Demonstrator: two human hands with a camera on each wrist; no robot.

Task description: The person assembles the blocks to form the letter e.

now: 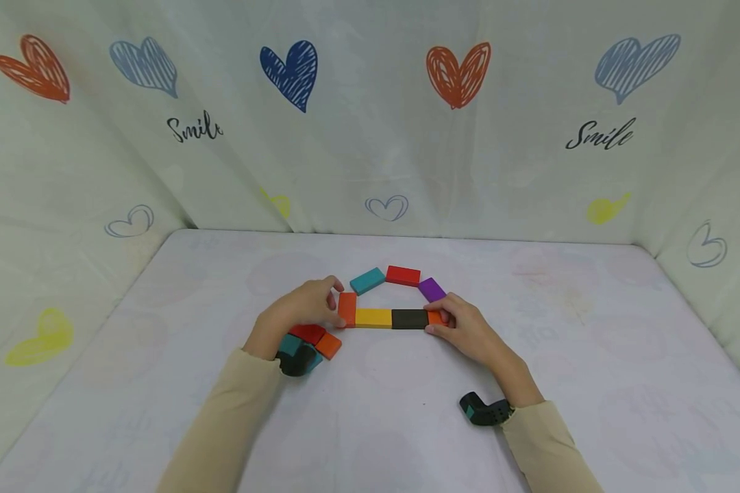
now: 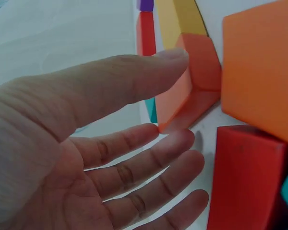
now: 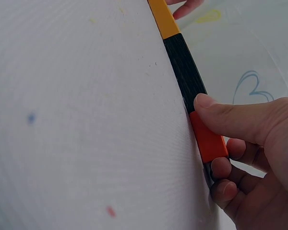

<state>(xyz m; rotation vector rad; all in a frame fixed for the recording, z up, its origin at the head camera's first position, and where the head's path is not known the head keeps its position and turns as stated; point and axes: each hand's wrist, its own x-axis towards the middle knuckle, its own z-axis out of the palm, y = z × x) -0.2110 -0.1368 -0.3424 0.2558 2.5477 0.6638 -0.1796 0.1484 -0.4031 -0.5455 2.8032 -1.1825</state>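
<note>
My left hand (image 1: 305, 306) is beside an upright-set orange-red block (image 1: 347, 309); the thumb touches its near end and the nearly straight fingers lie around its far end. From that block a row runs right: a yellow block (image 1: 373, 318), a black block (image 1: 410, 319) and an orange block (image 3: 209, 139). My right hand (image 1: 471, 331) pinches this last block, with the thumb on its near side and fingers on the far side. Behind the row, a teal block (image 1: 367, 281), a red block (image 1: 403, 276) and a purple block (image 1: 432, 289) form an arch.
Near the left wrist lies a cluster of loose blocks, among them an orange one (image 1: 329, 346) and a red one (image 2: 245, 177), partly hidden by the wrist camera (image 1: 296, 360). A white cloth covers the table (image 1: 376, 424); a printed curtain (image 1: 370, 137) hangs behind it.
</note>
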